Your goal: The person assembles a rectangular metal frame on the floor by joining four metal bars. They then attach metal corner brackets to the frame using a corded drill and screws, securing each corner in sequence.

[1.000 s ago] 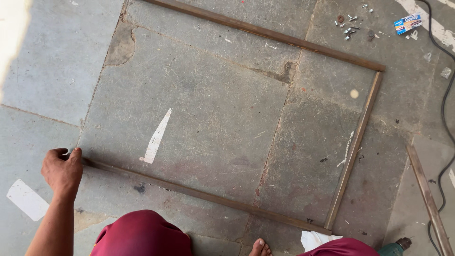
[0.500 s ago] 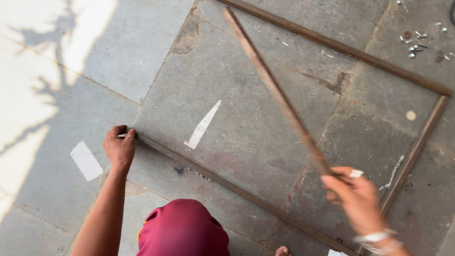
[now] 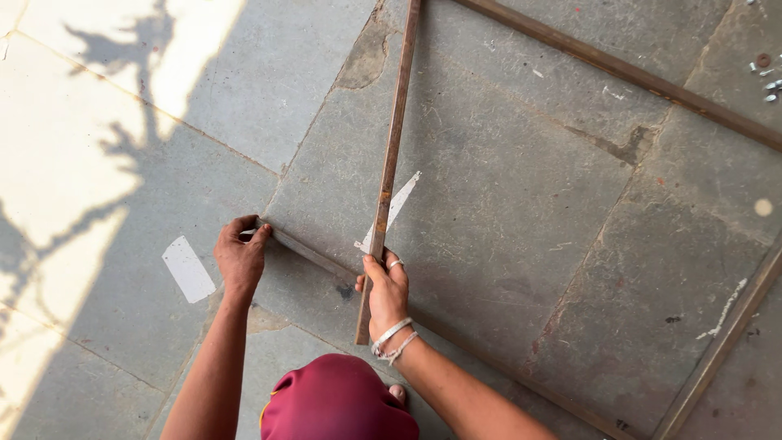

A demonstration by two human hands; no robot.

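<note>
The left hand [image 3: 241,254] is closed on the near left corner of a rusty metal frame [image 3: 619,72] that lies flat on the stone floor [image 3: 505,204], its fingers curled over the end of the near rail [image 3: 314,254] where the rail stops. The right hand [image 3: 384,295] is wrapped around a separate rusty metal bar [image 3: 391,155], gripping it close to its lower end; a ring shows on one finger and pale bangles sit on the wrist. The bar runs from a point just below that hand, up and slightly to the right, out past the top edge of the view, crossing over the near rail beside the right hand. Whether the bar rests on the rail or is held just above it cannot be told.

The frame's far rail runs across the upper right of the view, and its right rail [image 3: 721,346] slants down at the right edge. A white paint streak [image 3: 401,204] on the floor lies partly under the bar, and a white patch [image 3: 188,269] sits on the slab just left of the left hand. Small metal bits [image 3: 766,77] lie scattered at the upper right, outside the frame. A maroon-clothed knee [image 3: 338,399] shows at the bottom, between the two forearms. Sunlight and branch shadows [image 3: 122,147] fall across the floor slabs on the left.
</note>
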